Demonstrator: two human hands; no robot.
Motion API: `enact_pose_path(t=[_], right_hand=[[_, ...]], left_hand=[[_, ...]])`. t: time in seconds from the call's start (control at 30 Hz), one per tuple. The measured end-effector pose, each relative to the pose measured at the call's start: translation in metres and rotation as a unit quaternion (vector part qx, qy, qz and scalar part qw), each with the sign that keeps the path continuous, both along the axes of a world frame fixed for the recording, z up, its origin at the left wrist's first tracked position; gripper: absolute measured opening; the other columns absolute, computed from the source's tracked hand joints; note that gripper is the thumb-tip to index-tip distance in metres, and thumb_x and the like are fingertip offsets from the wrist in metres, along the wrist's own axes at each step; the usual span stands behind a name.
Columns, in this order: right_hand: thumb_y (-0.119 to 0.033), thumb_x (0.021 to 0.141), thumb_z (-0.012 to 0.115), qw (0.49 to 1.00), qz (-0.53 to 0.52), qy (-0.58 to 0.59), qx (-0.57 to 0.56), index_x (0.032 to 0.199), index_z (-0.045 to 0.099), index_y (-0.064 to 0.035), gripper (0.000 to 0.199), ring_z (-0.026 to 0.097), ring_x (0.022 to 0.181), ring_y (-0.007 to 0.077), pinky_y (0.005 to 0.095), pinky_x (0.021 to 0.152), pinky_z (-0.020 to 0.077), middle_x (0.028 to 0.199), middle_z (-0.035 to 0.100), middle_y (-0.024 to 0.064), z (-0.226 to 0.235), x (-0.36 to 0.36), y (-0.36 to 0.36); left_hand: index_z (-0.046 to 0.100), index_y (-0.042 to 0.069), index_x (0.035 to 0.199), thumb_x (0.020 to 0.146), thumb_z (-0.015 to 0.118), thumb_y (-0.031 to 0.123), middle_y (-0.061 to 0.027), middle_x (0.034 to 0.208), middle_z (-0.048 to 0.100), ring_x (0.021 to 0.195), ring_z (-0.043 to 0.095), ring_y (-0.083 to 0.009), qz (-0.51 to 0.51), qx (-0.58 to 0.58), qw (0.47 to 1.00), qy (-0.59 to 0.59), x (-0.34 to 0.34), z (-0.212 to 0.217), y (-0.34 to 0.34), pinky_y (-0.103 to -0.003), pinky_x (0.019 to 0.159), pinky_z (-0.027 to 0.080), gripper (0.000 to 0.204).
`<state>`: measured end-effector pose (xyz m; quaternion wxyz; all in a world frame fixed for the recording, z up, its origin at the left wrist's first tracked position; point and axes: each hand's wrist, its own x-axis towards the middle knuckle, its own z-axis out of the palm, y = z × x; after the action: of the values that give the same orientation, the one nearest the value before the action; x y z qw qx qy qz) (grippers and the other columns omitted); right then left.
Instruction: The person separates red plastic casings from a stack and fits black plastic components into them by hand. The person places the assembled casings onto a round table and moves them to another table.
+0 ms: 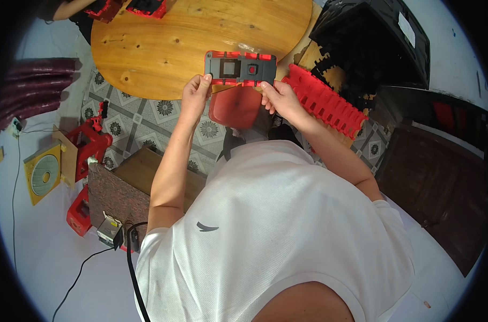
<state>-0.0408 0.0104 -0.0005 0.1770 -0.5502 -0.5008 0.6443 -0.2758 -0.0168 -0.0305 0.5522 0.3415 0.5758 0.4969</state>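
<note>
The person held a flat grey and red plastic panel [240, 68] between both hands, over the near edge of a round wooden table [163, 43]. The left hand [196, 92] pinched the panel's left end, the fingers curled up against its lower left corner and closed on it. The right hand [278, 97] gripped the lower right corner in the same manner, thumb and fingers shut on the edge. The panel lay level between the two grips, its long side running from one hand to the other, with a square pale window left of its middle and a small red square to the right of that.

Just below the panel, between the two wrists, sat a red rounded seat-like piece [237, 107], partly hidden by the panel's lower edge; whether it touched the panel could not be told. Beside the right hand, on its outer side, a long red notched rack [324, 102] slanted away and down. Beyond that stood a black crate [372, 37] with jagged black pieces in it.

Out past the left forearm, on the patterned tile floor [142, 118], stood a red machine frame [91, 142] and a yellow board with a disc [43, 174]. At the far rim of the table, well apart from the grips, lay two red and black parts [131, 7].
</note>
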Motion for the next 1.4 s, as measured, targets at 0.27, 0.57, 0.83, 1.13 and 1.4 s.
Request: enact_pose_path(t=[0.27,0.57,0.83,1.13,1.4], right_hand=[[-0.034,0.093,0.044,0.998,0.005,0.050,0.022,0.073,0.051,-0.0049,0.036,0.048,0.049,0.0065,0.0199,0.043,0.0399,0.060,0.052,0.0015,0.012,-0.012,-0.001],[-0.034,0.093,0.042,0.993,-0.026,0.082,0.080,0.068,0.050,-0.0063,0.038,0.046,0.044,0.0071,0.0198,0.039,0.0354,0.055,0.051,0.0020,-0.004,-0.063,-0.009],[-0.037,0.093,0.040,0.984,0.003,0.179,-0.019,0.077,0.052,-0.0039,0.039,0.051,0.052,0.0102,0.0213,0.043,0.0392,0.066,0.056,0.0059,-0.031,-0.135,-0.007],[-0.033,0.093,0.042,0.969,0.069,0.236,0.002,0.098,0.054,0.0030,0.039,0.056,0.066,0.0107,0.0214,0.050,0.0456,0.083,0.060,0.0100,-0.005,-0.128,0.019],[-0.036,0.094,0.042,0.982,0.016,0.188,-0.023,0.091,0.056,0.0004,0.039,0.051,0.056,0.0087,0.0197,0.045,0.0401,0.070,0.058,0.0060,0.001,-0.134,0.000]], left_hand=[[0.049,0.009,0.070,0.092,0.049,0.030,0.0027,0.061,0.045,0.055,0.038,-0.0058,0.004,0.017,1.000,-0.011,-0.018,-0.009,-0.007,-0.021,0.051,0.031,0.030],[0.048,0.010,0.092,0.092,0.042,0.042,-0.0034,0.080,0.054,0.072,0.052,-0.0118,0.174,-0.045,0.979,-0.099,-0.023,-0.004,-0.016,-0.030,0.064,0.046,0.032],[0.032,0.007,0.120,0.085,0.056,0.041,-0.0114,0.097,0.052,0.059,0.053,-0.0177,0.172,-0.039,0.926,-0.334,-0.014,-0.048,-0.006,-0.028,0.037,0.041,0.054],[0.039,0.005,0.110,0.083,0.062,0.034,-0.0111,0.108,0.050,0.100,0.051,-0.0221,0.184,0.015,0.926,-0.331,-0.034,0.002,0.014,-0.038,0.081,0.046,0.047],[0.033,0.007,0.110,0.085,0.060,0.020,-0.0108,0.099,0.049,0.087,0.053,-0.0203,0.148,0.058,0.948,-0.276,-0.023,0.000,0.005,-0.034,0.068,0.049,0.039]])
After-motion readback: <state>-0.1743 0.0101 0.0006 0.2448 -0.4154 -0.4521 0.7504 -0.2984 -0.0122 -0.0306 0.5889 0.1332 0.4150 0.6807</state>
